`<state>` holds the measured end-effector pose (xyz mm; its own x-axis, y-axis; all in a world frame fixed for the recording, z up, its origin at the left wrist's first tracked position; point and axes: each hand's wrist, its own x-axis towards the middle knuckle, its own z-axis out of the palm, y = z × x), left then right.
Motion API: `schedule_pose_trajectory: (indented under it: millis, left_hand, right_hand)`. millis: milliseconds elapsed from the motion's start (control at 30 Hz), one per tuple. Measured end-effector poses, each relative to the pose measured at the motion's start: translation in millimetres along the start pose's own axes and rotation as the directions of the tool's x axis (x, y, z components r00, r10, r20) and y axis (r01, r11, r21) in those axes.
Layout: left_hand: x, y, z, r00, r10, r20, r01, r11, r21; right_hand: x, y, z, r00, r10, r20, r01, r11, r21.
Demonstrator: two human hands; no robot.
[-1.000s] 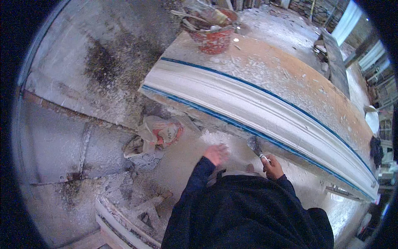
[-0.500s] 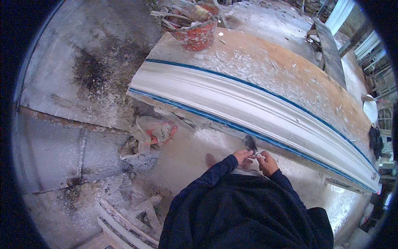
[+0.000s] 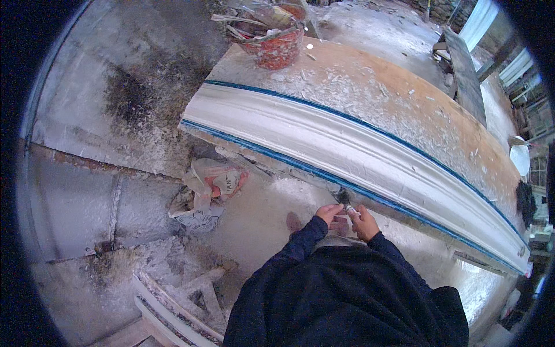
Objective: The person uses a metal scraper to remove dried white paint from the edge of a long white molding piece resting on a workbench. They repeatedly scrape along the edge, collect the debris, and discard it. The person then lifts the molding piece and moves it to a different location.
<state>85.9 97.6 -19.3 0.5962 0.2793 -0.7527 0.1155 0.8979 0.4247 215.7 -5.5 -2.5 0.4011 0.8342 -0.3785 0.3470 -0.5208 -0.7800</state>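
Observation:
My right hand (image 3: 365,224) grips the pale handle of a small scraper with a dark, flat blade (image 3: 344,196). Close to the handle, my left hand (image 3: 329,214) has its fingers bent and pressed together; what lies in them, if anything, is too small to tell. Both hands are in front of my body, just short of the bench's near edge. Beyond them stretches a long white profiled moulding (image 3: 324,130) with blue strips along both long edges. The hands do not touch it.
An orange bucket (image 3: 277,53) filled with sticks and debris stands on the bench's far left. White scraps litter the brown bench top (image 3: 399,75). Plastic bags (image 3: 202,196) lie on the floor at left, and pale moulding lengths (image 3: 173,315) lie at lower left.
The scraper's blade has turned and shows narrower than before. My left hand has shifted slightly left and up, and the right hand slightly left. The moulding stays in place.

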Motion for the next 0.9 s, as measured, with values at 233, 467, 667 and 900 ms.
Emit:
schedule_pose_trajectory:
  millis: [233,467,667,900]
  left_hand:
    - [22,-1,-17,0.987,0.082,-0.140,-0.125,0.933,-0.337]
    - [13,24,-19,0.961,0.036,-0.274,-0.107,0.962,-0.250]
    - [-4,27,-16,0.980,0.085,-0.183,-0.136,0.946,-0.293]
    - [-24,23,-67,0.886,0.337,-0.319,-0.422,0.871,-0.251]
  right_hand:
    - [18,14,-1,0.997,-0.056,0.052,0.055,0.998,0.022]
    - [-7,7,-9,0.992,-0.032,0.125,0.030,0.999,0.020]
    - [-13,-22,-19,0.979,0.004,0.204,0.019,0.994,-0.111]
    - [-9,-94,9,0.941,-0.148,0.305,0.281,0.844,-0.457]
